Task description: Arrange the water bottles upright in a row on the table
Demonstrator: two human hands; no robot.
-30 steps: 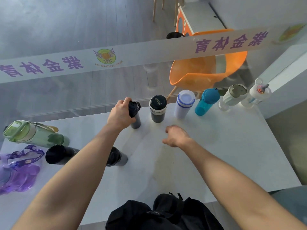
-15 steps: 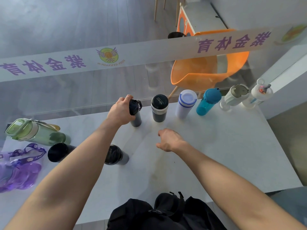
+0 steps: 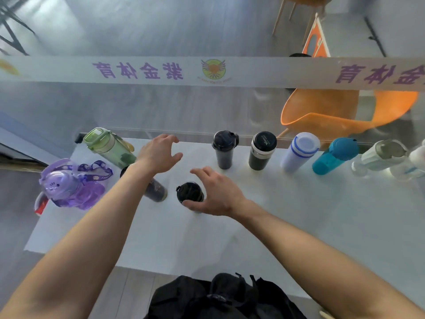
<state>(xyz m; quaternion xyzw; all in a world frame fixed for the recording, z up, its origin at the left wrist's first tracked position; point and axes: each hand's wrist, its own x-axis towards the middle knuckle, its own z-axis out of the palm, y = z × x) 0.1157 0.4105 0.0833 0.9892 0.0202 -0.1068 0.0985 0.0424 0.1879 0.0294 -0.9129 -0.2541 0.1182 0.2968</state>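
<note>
Several bottles stand upright in a row along the far edge of the white table (image 3: 299,226): a dark flip-lid bottle (image 3: 224,149), a black tumbler (image 3: 262,150), a white bottle with blue rings (image 3: 299,151), a teal bottle (image 3: 333,155) and a clear grey-lidded bottle (image 3: 379,157). A green bottle (image 3: 108,146) and a purple bottle (image 3: 69,183) lie at the left. My left forearm partly hides a dark bottle (image 3: 156,192). My left hand (image 3: 158,153) hovers open above the table. My right hand (image 3: 216,192) is cupped around a black bottle (image 3: 189,193), thumb at its side, fingers apart from it.
A black backpack (image 3: 220,298) sits below the table's near edge. Beyond the table stands a glass pane with a printed white strip (image 3: 207,70), and an orange chair (image 3: 333,116) is behind it. Another pale bottle (image 3: 416,162) is cut off at the right edge.
My left hand has let go of the dark flip-lid bottle, which stays upright, and moved left with fingers spread. My right hand has moved left to the black bottle. The view has shifted left.
</note>
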